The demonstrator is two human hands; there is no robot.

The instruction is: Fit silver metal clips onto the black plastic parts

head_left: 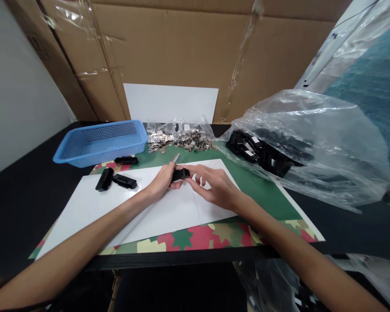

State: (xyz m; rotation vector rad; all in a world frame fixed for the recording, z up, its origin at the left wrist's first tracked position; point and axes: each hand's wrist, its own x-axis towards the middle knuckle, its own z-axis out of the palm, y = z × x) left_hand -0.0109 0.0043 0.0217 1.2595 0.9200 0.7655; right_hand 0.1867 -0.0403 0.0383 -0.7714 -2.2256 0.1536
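A small black plastic block-shaped part [181, 174] is held over the white paper by my left hand [162, 180], its fingers wrapped round it. A silvery metal tool [176, 158] sticks up from the same hand; its kind is hard to tell. My right hand [216, 184] has its thumb and fingertips closed on the right end of the black part. Whether a smaller piece sits between those fingertips cannot be seen. To the left lie similar black parts: one upright-angled piece [104, 179], a ribbed one [125, 181] beside it, and another [126, 160] near the basket.
A blue plastic basket [107, 151] stands at the back left. Behind my hands are heaps of small metal pieces [195, 141] with clear bags. A large clear plastic bag [338, 143] with black parts [256, 151] lies at right. White paper [156, 221] covers a green patterned mat [260, 195].
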